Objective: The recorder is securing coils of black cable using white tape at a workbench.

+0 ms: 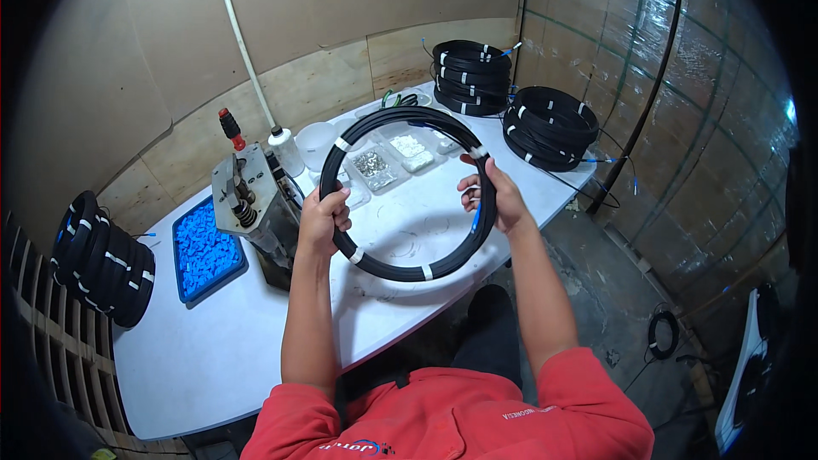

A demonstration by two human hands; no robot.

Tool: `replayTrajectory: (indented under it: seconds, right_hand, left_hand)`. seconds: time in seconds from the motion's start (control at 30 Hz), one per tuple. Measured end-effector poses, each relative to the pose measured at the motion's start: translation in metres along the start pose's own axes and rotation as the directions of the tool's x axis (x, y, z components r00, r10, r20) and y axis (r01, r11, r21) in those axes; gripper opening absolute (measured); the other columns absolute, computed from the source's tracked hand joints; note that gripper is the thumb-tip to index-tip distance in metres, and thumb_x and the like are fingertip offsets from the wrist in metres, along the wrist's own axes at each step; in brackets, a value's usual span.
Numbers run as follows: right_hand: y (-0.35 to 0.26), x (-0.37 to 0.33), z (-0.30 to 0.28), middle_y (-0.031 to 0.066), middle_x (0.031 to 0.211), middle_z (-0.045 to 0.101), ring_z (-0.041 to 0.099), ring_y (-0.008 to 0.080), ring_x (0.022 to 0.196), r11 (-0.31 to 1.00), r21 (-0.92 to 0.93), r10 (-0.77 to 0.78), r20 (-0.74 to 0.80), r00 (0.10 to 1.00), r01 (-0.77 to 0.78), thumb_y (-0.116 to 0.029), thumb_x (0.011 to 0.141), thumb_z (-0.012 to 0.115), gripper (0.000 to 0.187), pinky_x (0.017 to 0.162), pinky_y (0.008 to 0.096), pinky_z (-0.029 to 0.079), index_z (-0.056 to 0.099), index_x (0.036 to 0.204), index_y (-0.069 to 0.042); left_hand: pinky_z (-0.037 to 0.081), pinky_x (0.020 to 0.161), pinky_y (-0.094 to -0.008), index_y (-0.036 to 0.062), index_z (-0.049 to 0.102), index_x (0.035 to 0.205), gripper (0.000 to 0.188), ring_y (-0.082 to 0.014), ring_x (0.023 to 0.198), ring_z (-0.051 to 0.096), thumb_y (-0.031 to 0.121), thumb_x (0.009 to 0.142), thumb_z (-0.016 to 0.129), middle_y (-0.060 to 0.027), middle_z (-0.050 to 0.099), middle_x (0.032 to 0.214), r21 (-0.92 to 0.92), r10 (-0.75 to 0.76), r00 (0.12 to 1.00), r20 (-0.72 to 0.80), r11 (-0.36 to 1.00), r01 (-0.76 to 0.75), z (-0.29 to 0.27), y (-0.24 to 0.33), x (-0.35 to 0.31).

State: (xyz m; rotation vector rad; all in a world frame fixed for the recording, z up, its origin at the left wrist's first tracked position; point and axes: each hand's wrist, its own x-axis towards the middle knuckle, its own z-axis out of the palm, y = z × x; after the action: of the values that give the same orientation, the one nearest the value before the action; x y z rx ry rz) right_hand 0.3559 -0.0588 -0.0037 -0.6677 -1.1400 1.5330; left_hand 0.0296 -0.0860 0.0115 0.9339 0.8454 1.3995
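Both hands (319,220) (507,198) grip a round black cable coil (392,272) banded at intervals with white tape (428,273).

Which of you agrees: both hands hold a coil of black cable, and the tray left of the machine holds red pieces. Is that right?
No: the pieces in the tray left of the machine are blue, not red, as the head view shows. The left hand and right hand hold the coil of black cable.
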Motion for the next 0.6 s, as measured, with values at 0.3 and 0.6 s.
replayTrajectory:
  seconds: [0.3, 0.6]
  right_hand:
    - [0.020, -0.024, 0.038, 0.0114, 0.100, 0.058, 0.061, 0.0166, 0.067, 0.984, -0.054, -0.175, -0.229, 0.958, 0.167, -0.041, 0.102, 0.050, 0.059, 0.058, 0.0305, 0.055, 0.030, 0.151, -0.015]
    - [0.042, -0.025, 0.029, 0.0086, 0.095, 0.059, 0.061, 0.0168, 0.066, 0.974, 0.146, -0.129, -0.276, 0.952, 0.174, -0.049, 0.102, 0.046, 0.046, 0.059, 0.0333, 0.054, 0.046, 0.128, -0.011]
  left_hand:
    - [0.031, 0.043, -0.0226, 0.0094, 0.054, 0.092, 0.012, -0.0055, 0.047, 0.036, 0.011, 0.087, 0.065, 0.0059, 0.038, 0.062, -0.088, -0.063, 0.994, -0.087, 0.995, 0.055, -0.016, -0.016, 0.009]
    - [0.031, 0.043, -0.0226, 0.0091, 0.054, 0.092, 0.010, -0.0057, 0.048, 0.036, 0.011, 0.088, 0.064, 0.0051, 0.038, 0.063, -0.187, -0.006, 0.990, -0.139, 0.982, -0.021, -0.002, -0.029, 0.003]
